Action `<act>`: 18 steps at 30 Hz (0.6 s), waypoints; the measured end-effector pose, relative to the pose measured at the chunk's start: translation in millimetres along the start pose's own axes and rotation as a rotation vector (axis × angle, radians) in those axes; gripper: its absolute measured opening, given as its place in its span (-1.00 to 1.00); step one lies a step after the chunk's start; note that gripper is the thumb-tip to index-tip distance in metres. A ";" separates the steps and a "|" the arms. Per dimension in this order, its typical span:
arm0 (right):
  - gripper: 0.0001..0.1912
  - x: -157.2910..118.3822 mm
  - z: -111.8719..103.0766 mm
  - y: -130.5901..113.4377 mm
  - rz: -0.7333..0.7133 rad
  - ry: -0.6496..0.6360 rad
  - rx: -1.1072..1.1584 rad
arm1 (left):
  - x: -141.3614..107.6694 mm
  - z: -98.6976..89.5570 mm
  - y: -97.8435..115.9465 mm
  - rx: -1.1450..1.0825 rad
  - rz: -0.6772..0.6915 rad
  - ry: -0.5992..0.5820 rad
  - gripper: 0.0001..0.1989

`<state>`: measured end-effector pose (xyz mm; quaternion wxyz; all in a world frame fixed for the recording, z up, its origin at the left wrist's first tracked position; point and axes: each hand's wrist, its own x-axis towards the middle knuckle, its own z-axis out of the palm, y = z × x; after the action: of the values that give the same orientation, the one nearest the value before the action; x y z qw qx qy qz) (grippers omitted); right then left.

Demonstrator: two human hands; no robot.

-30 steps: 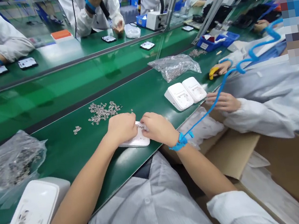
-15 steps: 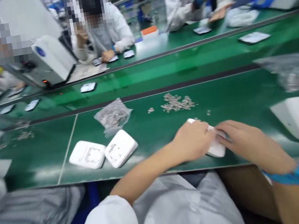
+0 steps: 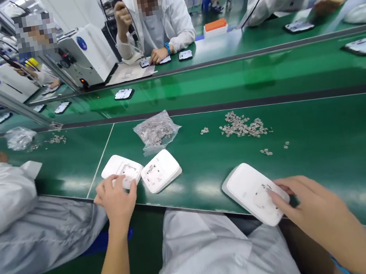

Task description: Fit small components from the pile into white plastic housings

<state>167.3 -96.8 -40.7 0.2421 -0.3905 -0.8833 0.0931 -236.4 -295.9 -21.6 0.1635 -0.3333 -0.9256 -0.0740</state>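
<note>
My left hand (image 3: 117, 198) reaches over the lower edge of a white housing (image 3: 121, 167) at the left, fingers apart and touching or just above it. Beside that housing lies another stack of white housings (image 3: 161, 170). At the right, my right hand (image 3: 306, 201) grips the right side of a white housing (image 3: 254, 193) near the table's front edge, thumb on its top face. Small metal parts (image 3: 242, 125) are heaped behind it, with a few loose pieces (image 3: 266, 152) closer in. A clear plastic bag (image 3: 157, 131) of similar parts lies behind the left housings.
Across the green table (image 3: 188, 173) runs a conveyor belt (image 3: 215, 78) carrying dark-edged units (image 3: 124, 94). A person (image 3: 158, 25) sits opposite, near a white machine (image 3: 95, 53). At the far left, another person's sleeve (image 3: 0, 193) rests beside the table.
My left hand has left the right-hand housing and moved left to the other housings. My right hand stays at its housing, now more fully visible. The view has shifted right.
</note>
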 end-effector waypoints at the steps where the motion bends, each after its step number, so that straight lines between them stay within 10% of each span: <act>1: -0.68 0.7 1.6 -2.5 -0.022 0.007 -0.029 | -1.6 -0.4 1.5 0.009 0.049 -0.028 -0.65; 11: -0.48 -5.7 22.7 -50.1 0.133 -0.078 -0.044 | 33.3 7.3 -15.2 -0.031 0.183 -0.129 -0.58; 18: -0.41 0.0 47.7 -116.1 0.230 -0.128 0.123 | 56.5 9.9 21.7 -0.349 0.037 -0.225 -0.75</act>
<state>68.6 -174.4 -40.9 0.1964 -0.4668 -0.8391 0.1987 -265.9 -243.4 -10.4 0.0000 -0.3795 -0.9049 -0.1925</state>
